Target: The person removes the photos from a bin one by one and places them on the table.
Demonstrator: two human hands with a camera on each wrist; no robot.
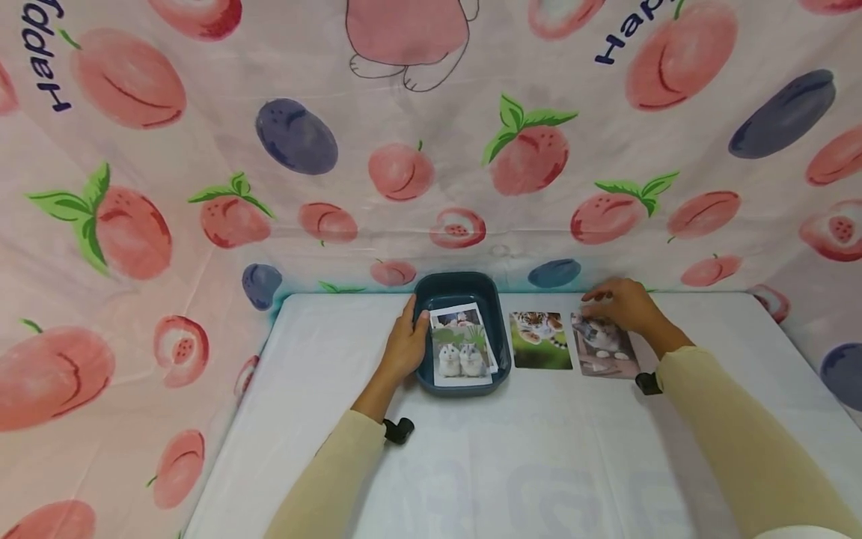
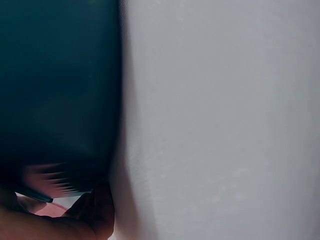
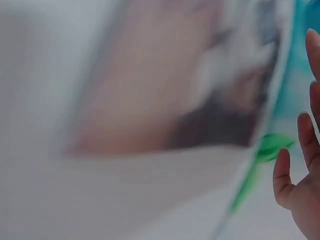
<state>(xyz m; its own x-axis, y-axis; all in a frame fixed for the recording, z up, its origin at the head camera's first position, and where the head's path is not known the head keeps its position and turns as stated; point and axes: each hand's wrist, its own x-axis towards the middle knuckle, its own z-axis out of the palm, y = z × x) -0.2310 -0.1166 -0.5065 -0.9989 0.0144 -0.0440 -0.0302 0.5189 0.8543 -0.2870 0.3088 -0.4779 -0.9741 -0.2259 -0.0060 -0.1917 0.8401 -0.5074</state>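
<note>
My left hand [image 1: 406, 346] grips the left wall of a dark teal plastic bin [image 1: 502, 337], its thumb over the rim; the left wrist view shows the bin's side [image 2: 60, 90] close up. Inside lies a small pile of photo cards, topped by a card with two white hamsters [image 1: 461, 363]. To the right of the bin, a tiger card [image 1: 542, 350] lies flat. Beside that is a cat card [image 1: 611, 353], with my right hand [image 1: 626, 303] over its upper edge. In the right wrist view the fingers [image 3: 306, 135] look extended, beyond the blurred card [image 3: 155, 90].
The white-covered table [image 1: 525, 449] ends against a cloth backdrop [image 1: 417, 120] printed with peaches and dark blue fruit. Bin and cards are near the table's far edge. A small black device [image 1: 399, 430] sits at the left wrist, another [image 1: 648, 383] at the right.
</note>
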